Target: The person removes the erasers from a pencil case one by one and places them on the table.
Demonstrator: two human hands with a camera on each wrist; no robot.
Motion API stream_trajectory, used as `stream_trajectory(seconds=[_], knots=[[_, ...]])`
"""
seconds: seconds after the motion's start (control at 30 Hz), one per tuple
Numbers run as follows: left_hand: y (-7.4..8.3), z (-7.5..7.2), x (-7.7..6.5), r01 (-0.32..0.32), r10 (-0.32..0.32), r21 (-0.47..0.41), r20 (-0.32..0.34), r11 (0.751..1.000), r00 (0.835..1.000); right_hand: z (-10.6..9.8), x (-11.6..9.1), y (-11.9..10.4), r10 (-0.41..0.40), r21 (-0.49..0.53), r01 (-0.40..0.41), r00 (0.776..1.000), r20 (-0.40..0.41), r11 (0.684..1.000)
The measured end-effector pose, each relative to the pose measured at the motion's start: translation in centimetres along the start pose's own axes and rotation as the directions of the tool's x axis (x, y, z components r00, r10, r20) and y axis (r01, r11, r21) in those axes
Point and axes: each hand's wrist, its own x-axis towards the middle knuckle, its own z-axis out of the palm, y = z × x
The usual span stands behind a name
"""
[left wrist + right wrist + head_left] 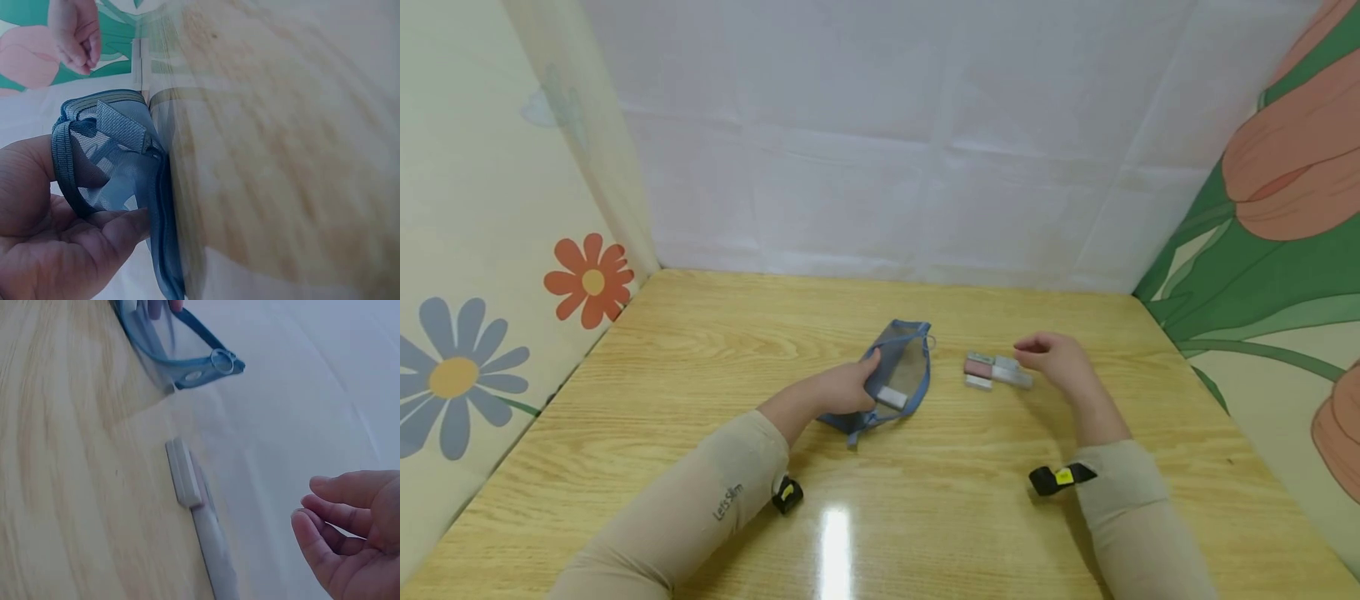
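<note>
A blue mesh zip pouch (913, 408) lies on the table with its mouth open, a small white block (892, 397) inside. My left hand (844, 388) grips the pouch's left side, thumb over the rim and fingers against the mesh. To the right sits a tight cluster of several small eraser-like blocks, among them a pink one (978, 368), a white one (978, 383) and a longer pale one (1017, 379). Just right of and above the cluster hovers my right hand (1062, 363), fingers loosely bent. In the right wrist view, nothing lies between its thumb and fingertips (305, 532).
The wooden table (925, 517) runs back to a white cloth (880, 167). Flower-printed panels stand at both sides. Black wrist straps (787, 495) hang below both sleeves. A small ring (222, 360) is attached at the pouch's far corner.
</note>
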Motion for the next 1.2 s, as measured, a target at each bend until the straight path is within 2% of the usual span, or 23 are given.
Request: stream_trajectory(seconds=[0.33, 0.5, 0.67, 0.9, 1.2], knots=[[-0.1, 0.2, 0.0, 0.001, -0.001, -0.014, 0.000, 1.000, 1.000, 2.0, 0.4, -2.5, -0.084, 0.043, 0.082, 0.996, 0.035, 0.996], [-0.1, 0.2, 0.0, 0.005, -0.005, -0.015, 0.004, 1.000, 1.000, 3.6, 0.5, -3.8, -0.111, 0.020, 0.110, 0.992, 0.061, 0.994], [-0.1, 0.1, 0.0, 0.002, -0.002, -0.012, 0.003, 1.000, 1.000, 5.0, 0.7, -4.8, -0.122, 0.081, 0.113, 0.987, 0.109, 0.990], [-0.1, 0.1, 0.1, -0.003, 0.003, -0.009, 0.011, 1.000, 1.000, 6.4, 0.5, -6.3, -0.219, 0.041, 0.215, 0.964, 0.150, 0.976], [-0.1, 0.0, 0.2, -0.009, 0.009, -0.001, 0.003, 1.000, 1.000, 8.3, 0.8, -7.2, -0.271, 0.032, 0.270, 0.939, 0.211, 0.962]])
